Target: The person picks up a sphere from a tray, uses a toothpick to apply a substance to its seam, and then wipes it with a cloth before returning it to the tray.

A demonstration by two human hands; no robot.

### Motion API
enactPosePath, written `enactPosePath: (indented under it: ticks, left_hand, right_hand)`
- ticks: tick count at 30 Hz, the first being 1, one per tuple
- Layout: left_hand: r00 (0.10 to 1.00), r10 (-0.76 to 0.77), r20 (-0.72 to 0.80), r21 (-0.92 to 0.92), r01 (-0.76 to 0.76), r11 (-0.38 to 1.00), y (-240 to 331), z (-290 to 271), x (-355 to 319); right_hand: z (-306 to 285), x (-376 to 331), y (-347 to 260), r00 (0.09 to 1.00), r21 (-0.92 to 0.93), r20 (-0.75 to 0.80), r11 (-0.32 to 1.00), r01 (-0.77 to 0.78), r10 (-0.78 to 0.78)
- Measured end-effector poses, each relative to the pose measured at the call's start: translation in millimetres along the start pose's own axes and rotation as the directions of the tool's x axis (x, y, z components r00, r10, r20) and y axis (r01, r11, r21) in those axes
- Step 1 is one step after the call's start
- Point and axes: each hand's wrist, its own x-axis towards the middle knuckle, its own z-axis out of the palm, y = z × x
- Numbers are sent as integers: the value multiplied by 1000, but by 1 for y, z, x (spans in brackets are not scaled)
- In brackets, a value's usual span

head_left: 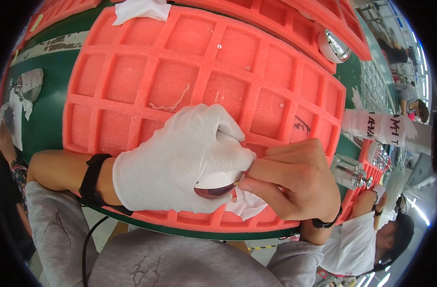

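White-gloved left hand (180,162) clasps a glossy, rounded dark-red object (211,193) over a coral-red foam tray (206,68); bare right hand (295,181), grip pressed together, meets its edge.

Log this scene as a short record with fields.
Left hand: white-gloved hand, curled around a rounded piece
Piece: white above, dark reddish below, partly hidden by the glove
Right hand: bare hand, fingertips at the piece's right edge; grip unclear
Under the hands: red foam tray with square compartments
Cloth: white cloth beside the right hand's fingers
Right of tray: clear bottle, metallic top
Table: green
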Motion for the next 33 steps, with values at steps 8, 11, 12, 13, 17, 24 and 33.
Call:
enactPosePath:
  ticks: [8,11,12,13,17,24,33]
  left_hand:
    - [1000,0,-9,12,0,1000,0,4,2]
    - [1000,-6,-22,8,6,1000,-2,9,0]
    - [999,-7,-44,4,7,1000,-3,11,-1]
    - [998,-8,-65,0,8,1000,-3,12,-2]
    - [997,-17,-75,-18,16,1000,-4,12,-3]
    - [997,-33,-73,-16,32,999,-2,11,-3]
    - [998,-38,-58,-43,36,998,-3,8,-3]
  right_hand:
    - [0,-1,-9,998,13,7,998,-57,57]
    - [-2,-3,0,998,26,24,998,-60,59]
    - [-2,-4,5,998,47,29,997,-54,53]
    - [-2,-5,6,998,69,34,996,-49,47]
    - [-1,-6,3,995,96,52,991,-95,90]
    - [1,-6,4,993,143,47,983,-111,105]
    - [3,-3,10,997,174,45,982,-72,65]
